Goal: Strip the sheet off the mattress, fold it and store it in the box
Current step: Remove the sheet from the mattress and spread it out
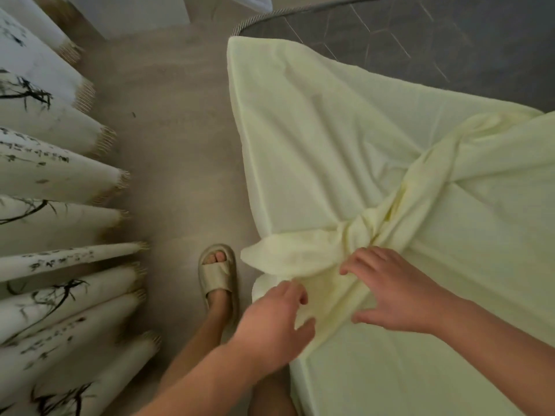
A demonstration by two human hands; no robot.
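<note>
a: where's the sheet (315, 130) right now?
b: on the mattress (450, 40), pale yellow, covering its near part. the far corner of the grey quilted mattress lies bare, its corded edge showing. the sheet's left side hangs over the mattress edge toward the floor (180, 115).
a: lying flat?
b: no. part of it is gathered into a thick twisted band that runs in from the right and ends in a knot (354, 232) near the mattress edge. a loose tail (279, 256) of the knot sticks out to the left, past the edge.
a: and the hands?
b: the right hand (390, 292) lies on the sheet just on the near side of the knot, fingers spread and slightly bent, thumb wide apart, fingertips touching the cloth, gripping nothing. the left hand (270, 316) is at the mattress edge, just below the tail, fingers bent, thumb out against the cloth. i can't tell whether it pinches the cloth or only touches it.
a: anything else around?
b: a foot (219, 307) in a beige slipper (217, 277) stands on the floor just beside the mattress, near the tail. along the left runs a white curtain (45, 175) in deep folds, printed with black ink bamboo and writing, with a fringed hem down by the floor. the curtain looks a little blurred.
</note>
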